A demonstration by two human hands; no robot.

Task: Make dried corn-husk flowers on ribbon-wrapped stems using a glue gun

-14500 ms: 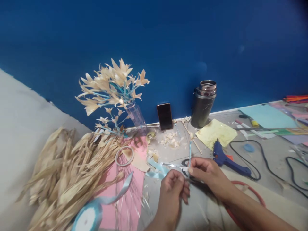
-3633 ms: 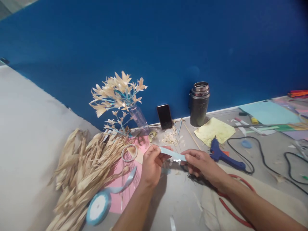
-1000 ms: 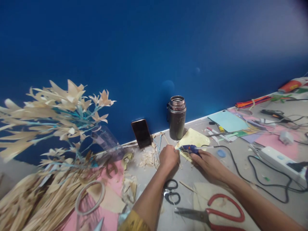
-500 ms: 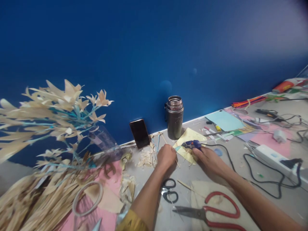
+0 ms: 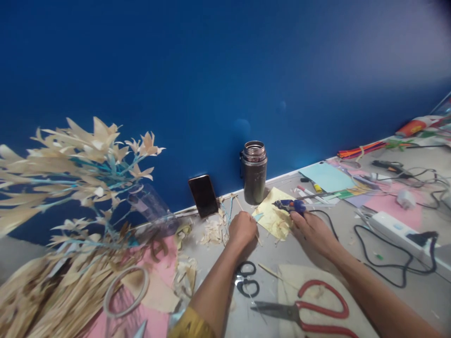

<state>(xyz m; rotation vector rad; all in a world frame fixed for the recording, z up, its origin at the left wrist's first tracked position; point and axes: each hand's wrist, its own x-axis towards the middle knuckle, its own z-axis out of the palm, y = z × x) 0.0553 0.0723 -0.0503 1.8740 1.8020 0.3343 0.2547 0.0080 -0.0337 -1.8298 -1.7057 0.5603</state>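
My right hand (image 5: 312, 230) is wrapped round a blue hot glue gun (image 5: 291, 205), its nozzle pointing left over a yellow paper sheet (image 5: 269, 218). A black cord runs from the gun's back. My left hand (image 5: 244, 230) is closed in a pinch on a small light-blue pointed strip (image 5: 259, 217), whose tip pokes out to the right; the rest is hidden by the fingers. A gap lies between nozzle and strip. Cream scraps (image 5: 214, 231) lie left of my left hand. Below it are black-handled scissors (image 5: 247, 279) and large red-handled scissors (image 5: 298, 312).
A steel flask (image 5: 254, 180) without a lid and a leaning phone (image 5: 203, 195) stand by the blue wall. Cream flowers on blue stems (image 5: 109, 159) spread at left above dried husks (image 5: 42, 291) and a tape ring (image 5: 109, 300). A power strip (image 5: 391, 225) with cords lies right.
My right hand has drawn the glue gun to the right, away from the strip in my left hand. The left hand has stayed nearly in place, still closed.
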